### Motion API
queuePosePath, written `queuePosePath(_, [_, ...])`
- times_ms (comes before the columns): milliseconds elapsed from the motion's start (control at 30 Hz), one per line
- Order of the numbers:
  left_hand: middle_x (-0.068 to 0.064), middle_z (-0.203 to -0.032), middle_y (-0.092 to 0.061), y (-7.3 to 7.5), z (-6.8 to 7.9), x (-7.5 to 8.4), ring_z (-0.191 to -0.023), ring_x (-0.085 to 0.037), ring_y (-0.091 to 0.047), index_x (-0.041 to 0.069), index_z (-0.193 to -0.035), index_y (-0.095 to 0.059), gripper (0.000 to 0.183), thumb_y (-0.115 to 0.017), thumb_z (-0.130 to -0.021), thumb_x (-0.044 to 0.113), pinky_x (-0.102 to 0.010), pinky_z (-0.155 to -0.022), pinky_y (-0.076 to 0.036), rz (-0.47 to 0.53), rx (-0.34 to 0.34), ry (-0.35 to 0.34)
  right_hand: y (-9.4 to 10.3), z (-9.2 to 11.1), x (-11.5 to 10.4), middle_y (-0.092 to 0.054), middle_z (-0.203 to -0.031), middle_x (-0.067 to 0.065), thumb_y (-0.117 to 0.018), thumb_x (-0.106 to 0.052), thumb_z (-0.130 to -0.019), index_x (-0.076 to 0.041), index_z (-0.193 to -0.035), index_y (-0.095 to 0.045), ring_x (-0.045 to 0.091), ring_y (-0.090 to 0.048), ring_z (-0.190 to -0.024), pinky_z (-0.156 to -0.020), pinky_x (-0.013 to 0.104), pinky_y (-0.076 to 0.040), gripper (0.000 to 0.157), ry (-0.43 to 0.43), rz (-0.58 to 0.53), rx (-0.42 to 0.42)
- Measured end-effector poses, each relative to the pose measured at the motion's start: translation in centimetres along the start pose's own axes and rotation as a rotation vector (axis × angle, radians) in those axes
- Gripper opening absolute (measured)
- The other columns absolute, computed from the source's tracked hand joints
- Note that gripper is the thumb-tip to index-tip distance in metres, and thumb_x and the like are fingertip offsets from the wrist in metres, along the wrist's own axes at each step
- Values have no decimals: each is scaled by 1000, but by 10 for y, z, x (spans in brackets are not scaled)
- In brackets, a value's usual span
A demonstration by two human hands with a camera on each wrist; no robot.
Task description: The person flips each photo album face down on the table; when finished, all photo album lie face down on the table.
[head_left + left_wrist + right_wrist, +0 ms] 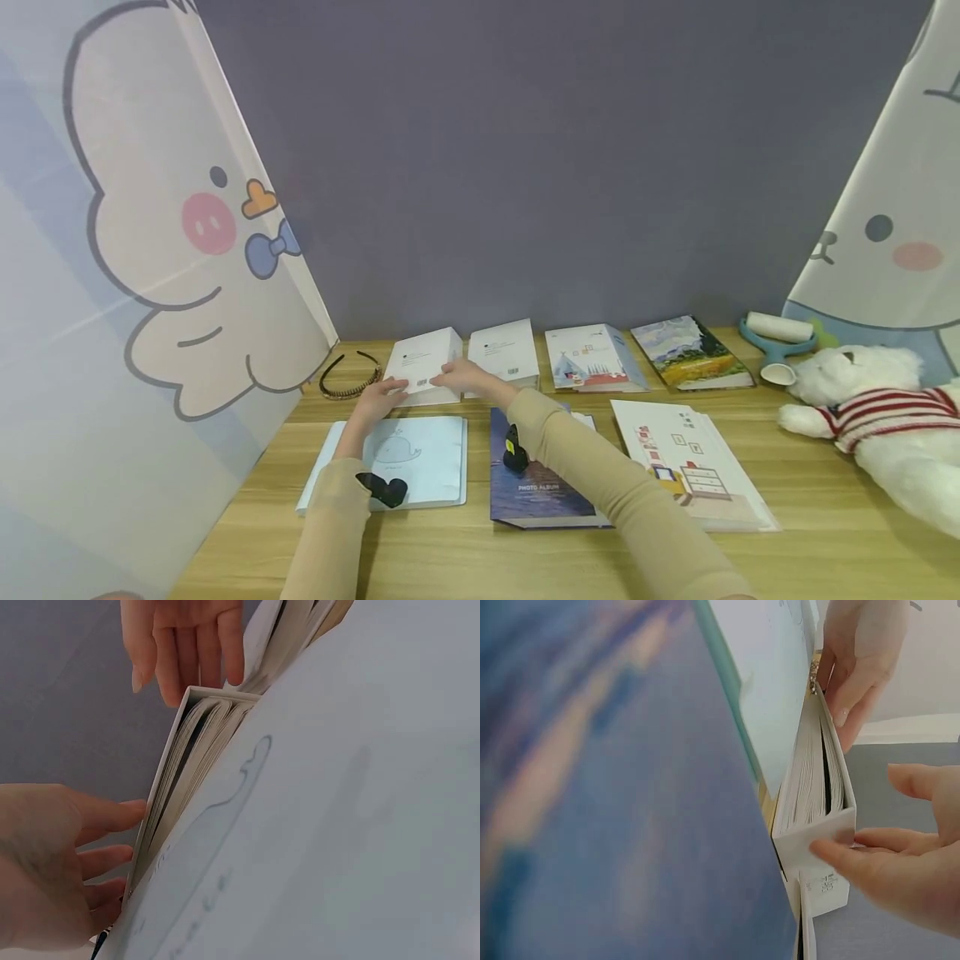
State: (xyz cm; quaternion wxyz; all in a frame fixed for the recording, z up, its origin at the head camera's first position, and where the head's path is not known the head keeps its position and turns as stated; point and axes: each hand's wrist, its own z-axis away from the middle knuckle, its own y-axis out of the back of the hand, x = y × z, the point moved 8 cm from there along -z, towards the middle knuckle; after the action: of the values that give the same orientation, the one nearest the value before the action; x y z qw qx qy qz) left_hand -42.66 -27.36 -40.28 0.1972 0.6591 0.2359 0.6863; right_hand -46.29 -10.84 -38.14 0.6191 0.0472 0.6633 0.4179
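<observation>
A thick white photo album (427,350) lies at the back left of the table, its page edges (191,746) facing the left wrist camera. My left hand (378,402) is at the album's near left corner, its fingertips against the cover edge in the left wrist view. At the near right side is my right hand (467,377), with extended fingers touching the spine end (817,836) in the right wrist view. Neither hand curls round the album. Below my left forearm lies a pale blue whale album (420,454); a dark blue photo album (547,492) is under my right forearm.
Along the back stand a second white album (502,354), a tent-picture album (588,358) and a landscape-painting album (693,354). A room-picture album (705,467) lies front right. A headband (348,390), lint roller (780,329) and white teddy bear (892,417) sit at the sides.
</observation>
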Motion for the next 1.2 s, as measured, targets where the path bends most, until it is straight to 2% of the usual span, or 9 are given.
queuePosePath(233, [-24,-149,-27,0,1,3,-139,-45,-18,6,-130,-56,41,-58,-93,25,-61,-111,-15,-30,9,-36,-6,6,-3,-30,-151,15,-49,-34,-97,2,-144,-31,31,-31,-139,-113,41,-30,62,19,-1,-60])
queuePosePath(367, [-23,-152,-23,-4,3,3,-141,-44,-14,1,-133,-51,42,-54,-95,18,-59,-113,-12,-21,-9,-10,-5,9,-4,-29,-152,16,-49,-34,-97,3,-145,-30,32,-29,-139,-114,41,-29,63,32,20,-65])
queuePosePath(500, [-22,-153,-20,-6,4,3,-141,-43,-11,2,-136,-47,44,-52,-96,18,-59,-113,-11,-34,-21,7,-4,11,-3,-29,-152,16,-49,-33,-97,2,-145,-29,32,-29,-139,-114,42,-29,63,32,13,-72])
queuePosePath(700, [-25,-147,-32,-6,6,9,-138,-43,-23,0,-142,-38,50,-48,-98,22,-56,-112,-22,-51,8,-38,5,16,-1,-30,-152,13,-47,-34,-98,-2,-146,-29,31,-30,-139,-114,44,-28,61,33,-32,-57])
queuePosePath(867, [-25,-142,-40,-5,9,24,-134,-42,-34,-1,-141,-38,49,-46,-100,23,-52,-109,-31,-42,48,-134,25,34,-3,-33,-151,11,-46,-29,-99,-7,-147,-31,29,-31,-139,-113,44,-29,54,71,-89,-7])
queuePosePath(1033, [-23,-136,-49,-4,18,49,-128,-39,-44,0,-137,-45,47,-50,-98,26,-49,-105,-39,-36,112,-226,55,52,-4,-42,-145,12,-49,-25,-98,-7,-142,-41,29,-39,-134,-109,43,-36,48,122,-90,110])
queuePosePath(1200, [-21,-131,-55,-16,30,79,-121,-38,-51,1,-134,-49,44,-53,-97,24,-48,-100,-44,-42,136,-308,86,73,4,-46,-142,11,-53,-27,-96,-9,-140,-44,29,-43,-131,-105,43,-40,48,131,-91,210])
